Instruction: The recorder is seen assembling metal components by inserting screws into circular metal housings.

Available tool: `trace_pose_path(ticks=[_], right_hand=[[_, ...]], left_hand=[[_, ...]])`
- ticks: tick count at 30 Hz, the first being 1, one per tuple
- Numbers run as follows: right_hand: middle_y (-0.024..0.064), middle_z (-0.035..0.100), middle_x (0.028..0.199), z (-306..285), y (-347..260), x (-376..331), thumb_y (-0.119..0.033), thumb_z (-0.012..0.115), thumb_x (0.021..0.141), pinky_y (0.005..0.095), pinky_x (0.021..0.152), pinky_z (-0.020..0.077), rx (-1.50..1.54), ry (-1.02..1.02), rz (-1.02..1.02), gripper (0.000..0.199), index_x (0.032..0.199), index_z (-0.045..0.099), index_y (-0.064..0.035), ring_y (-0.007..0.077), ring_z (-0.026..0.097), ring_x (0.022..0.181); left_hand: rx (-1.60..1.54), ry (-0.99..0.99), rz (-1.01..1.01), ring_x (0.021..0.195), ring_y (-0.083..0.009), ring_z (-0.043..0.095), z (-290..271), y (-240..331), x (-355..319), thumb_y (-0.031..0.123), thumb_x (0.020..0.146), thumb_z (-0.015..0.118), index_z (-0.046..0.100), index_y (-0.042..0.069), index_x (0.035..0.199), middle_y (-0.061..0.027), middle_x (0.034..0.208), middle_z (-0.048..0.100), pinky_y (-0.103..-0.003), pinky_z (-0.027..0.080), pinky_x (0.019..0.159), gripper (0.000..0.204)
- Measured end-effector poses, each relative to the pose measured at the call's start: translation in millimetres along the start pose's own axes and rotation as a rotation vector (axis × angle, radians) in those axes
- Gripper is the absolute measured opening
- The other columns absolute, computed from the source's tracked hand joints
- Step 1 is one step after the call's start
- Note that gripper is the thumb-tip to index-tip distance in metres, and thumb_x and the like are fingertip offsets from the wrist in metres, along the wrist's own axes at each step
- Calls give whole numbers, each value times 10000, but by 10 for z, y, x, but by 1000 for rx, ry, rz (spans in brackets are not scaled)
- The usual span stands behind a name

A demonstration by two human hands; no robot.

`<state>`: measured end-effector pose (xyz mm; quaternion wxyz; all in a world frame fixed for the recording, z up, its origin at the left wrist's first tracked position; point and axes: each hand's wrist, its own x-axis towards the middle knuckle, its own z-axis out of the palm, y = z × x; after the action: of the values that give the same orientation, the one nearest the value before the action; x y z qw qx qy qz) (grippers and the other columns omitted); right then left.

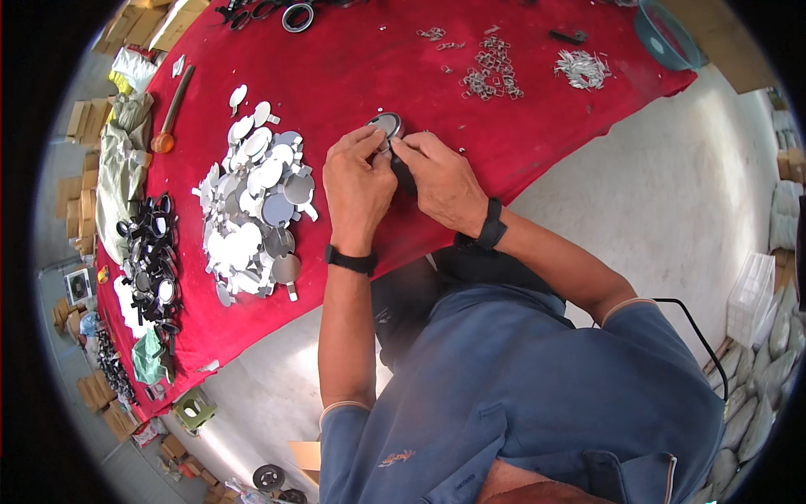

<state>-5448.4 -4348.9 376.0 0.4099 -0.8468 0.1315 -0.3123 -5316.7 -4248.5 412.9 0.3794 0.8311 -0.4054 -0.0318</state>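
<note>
Both my hands meet over the red cloth, around a round black-rimmed piece (385, 123) with a grey disc face and a black handle-like part below it. My left hand (359, 178) is closed on its left side, thumb and fingers pinched at the rim. From the right, my right hand (445, 183) pinches the piece where the round part meets the black part. The fingers hide much of the join. Left of my left hand lies a heap of flat silvery discs with small tabs (270, 173), some white and some grey.
The red cloth (336, 50) covers the table. Small metal loops (495, 71), thin silvery pins (583, 69) and a teal bowl (667, 38) lie far right. A mallet (173, 113), black ring-ended parts (155, 269) and a green plastic bag (149, 359) are at left; black rings (297, 18) lie at the back.
</note>
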Motion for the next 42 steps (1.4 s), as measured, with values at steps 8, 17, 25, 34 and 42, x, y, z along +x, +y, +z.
trace_pose_path(ticks=[8, 17, 25, 34, 42], right_hand=[[164, 731, 947, -53, 138, 203, -164, 678, 978, 397, 758, 568, 365, -68, 370, 234, 1115, 760, 6, 301, 731, 852], [175, 745, 823, 27, 87, 397, -170, 710, 955, 427, 725, 555, 146, -54, 360, 200, 984, 728, 28, 286, 720, 745], [182, 744, 891, 102, 19, 330, -141, 656, 984, 432, 767, 553, 210, 52, 427, 192, 1030, 709, 38, 321, 720, 819], [176, 659, 1111, 210, -140, -10, 33, 615, 973, 396, 887, 532, 188, 206, 122, 267, 1223, 710, 28, 321, 666, 1028], [158, 648, 1165, 216, -110, -7, 55, 622, 965, 387, 909, 533, 262, 185, 146, 328, 1279, 709, 15, 306, 658, 1047]], left_hand=[[-280, -42, -107, 1051, -261, 755, -11, -230, 12, 62, 869, 750, 798, 31, 1208, -162, 1270, 768, -343, 575, 942, 344], [-217, -107, -108, 1032, -264, 754, -120, -119, -10, 29, 875, 734, 778, 19, 1238, -168, 1288, 752, -344, 580, 918, 366], [-243, -112, -126, 1054, -195, 736, -85, -38, 8, -10, 889, 742, 771, 1, 1256, -144, 1297, 751, -311, 569, 929, 369], [-216, -14, -104, 1105, -315, 747, -2, -96, -32, -1, 861, 731, 799, 31, 1197, -172, 1240, 768, -371, 573, 974, 344], [-155, 24, -66, 1072, -315, 757, 7, -43, -26, 15, 871, 729, 811, 42, 1177, -180, 1235, 770, -376, 581, 950, 317]])
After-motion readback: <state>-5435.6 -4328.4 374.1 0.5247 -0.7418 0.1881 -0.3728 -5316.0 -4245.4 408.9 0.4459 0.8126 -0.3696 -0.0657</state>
